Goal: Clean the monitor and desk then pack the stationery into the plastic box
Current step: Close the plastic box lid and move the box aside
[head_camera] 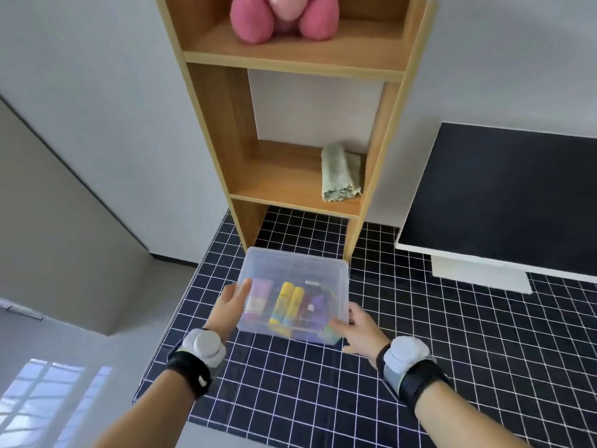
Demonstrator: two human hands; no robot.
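Looking down from the head camera, the only view there is, the job seems close to done. The plastic box (295, 294) sits on the desk (452, 367), right in front of the wooden shelf (239, 130). Its see-through lid looks shut on top. Inside it lie the stationery bits: two yellow glue sticks (286, 307), a purple tube (256, 299) and a darker purple thing (315, 310) next to them. So the packing looks finished, because no pens or sticks are lying loose on the part of the desk that shows. The left hand (231, 305) is pressed flat on the left side of the box with its fingers straight. The right hand (357, 329) wraps its fingers around the near right corner. Both hands are grasping the box between them. It is hard to tell if the box rests on the desk or is a tiny bit up in the air. The green cloth (340, 173) is rolled up and put away on the low shelf, so the wiping is likely over too. The monitor (504, 195) stands off to the right with a dark screen, and no marks show on it. All that may be left is setting the box in its place.
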